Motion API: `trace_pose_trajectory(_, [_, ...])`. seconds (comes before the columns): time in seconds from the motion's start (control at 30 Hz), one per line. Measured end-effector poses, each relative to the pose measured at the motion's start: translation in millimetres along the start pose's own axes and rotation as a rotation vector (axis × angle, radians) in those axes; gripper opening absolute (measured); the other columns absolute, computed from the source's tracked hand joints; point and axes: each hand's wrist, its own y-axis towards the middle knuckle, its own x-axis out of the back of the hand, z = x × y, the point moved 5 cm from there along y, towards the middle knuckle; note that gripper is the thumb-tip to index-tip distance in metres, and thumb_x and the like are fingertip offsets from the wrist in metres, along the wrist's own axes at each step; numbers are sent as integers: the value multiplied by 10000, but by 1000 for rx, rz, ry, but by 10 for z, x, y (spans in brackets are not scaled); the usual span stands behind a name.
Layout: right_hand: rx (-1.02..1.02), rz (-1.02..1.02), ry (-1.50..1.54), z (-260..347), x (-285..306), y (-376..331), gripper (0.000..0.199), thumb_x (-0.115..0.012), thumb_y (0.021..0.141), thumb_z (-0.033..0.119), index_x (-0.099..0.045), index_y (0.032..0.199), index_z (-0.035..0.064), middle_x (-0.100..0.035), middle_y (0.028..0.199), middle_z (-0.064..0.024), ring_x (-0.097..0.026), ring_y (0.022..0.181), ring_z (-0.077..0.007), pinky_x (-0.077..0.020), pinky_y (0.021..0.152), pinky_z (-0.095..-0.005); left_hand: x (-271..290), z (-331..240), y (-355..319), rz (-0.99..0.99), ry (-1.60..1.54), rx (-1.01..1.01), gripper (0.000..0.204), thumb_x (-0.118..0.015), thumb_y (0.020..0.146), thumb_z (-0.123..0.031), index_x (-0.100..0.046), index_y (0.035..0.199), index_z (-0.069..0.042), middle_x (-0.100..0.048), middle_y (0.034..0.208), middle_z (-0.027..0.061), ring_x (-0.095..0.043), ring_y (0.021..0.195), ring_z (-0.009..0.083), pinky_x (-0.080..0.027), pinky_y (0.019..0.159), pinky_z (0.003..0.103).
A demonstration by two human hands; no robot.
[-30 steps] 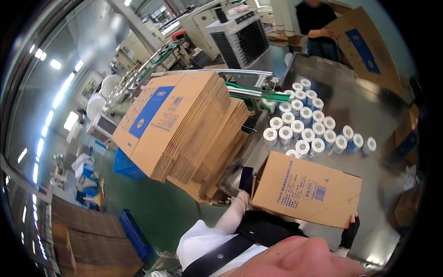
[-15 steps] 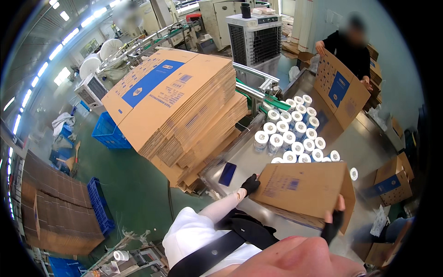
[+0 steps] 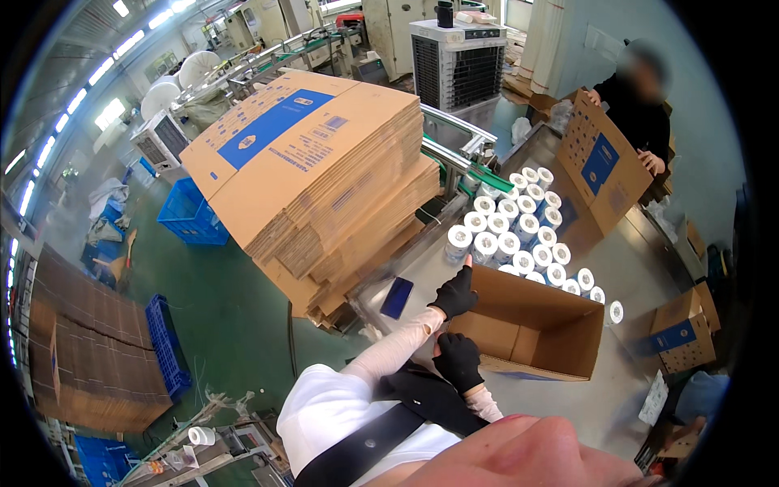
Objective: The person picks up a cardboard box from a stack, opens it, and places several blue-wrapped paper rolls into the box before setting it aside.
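A brown cardboard box lies on the metal table, its open side up and its bare inside showing. My left hand, in a black fingerless glove, grips the box's left side near the far corner, one finger stretched along the edge. My right hand, gloved alike, is closed at the box's near left corner; whatever its fingers hold is hidden. White-topped rolls in clear and blue wrapping stand in a cluster just beyond the box. A dark phone lies left of my left hand.
A tall stack of flattened cartons rises at the left of the metal table. Across it a person holds a carton. An open carton stands at the right. A conveyor rail ends by the rolls.
The box has turned so its open side now faces up. My right hand has moved from the box's right end to its near left corner. My left hand has shifted slightly up.
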Motion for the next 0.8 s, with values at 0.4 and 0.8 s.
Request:
trace_pose_trajectory(0.4, [81, -21, -38, 87, 16, -52, 192, -607, 712, 116, -591, 900, 84, -537, 685, -70, -551, 662, -257, -421, 562, -387, 28, 77, -65, -97, 39, -59, 819, -559, 785, -192, -81, 1444, -107, -552, 1102, 277, -561, 948, 427, -423, 822, 486])
trace_pose_trajectory(0.8, [82, -83, -49, 70, 104, -41, 139, -620, 731, 111, -591, 864, 86, -533, 664, -59, -540, 632, -243, -413, 541, -366, 15, -11, -31, -69, -3, -25, 799, -543, 789, -193, -95, 1447, -122, -562, 1094, 274, -564, 962, 424, -417, 838, 484])
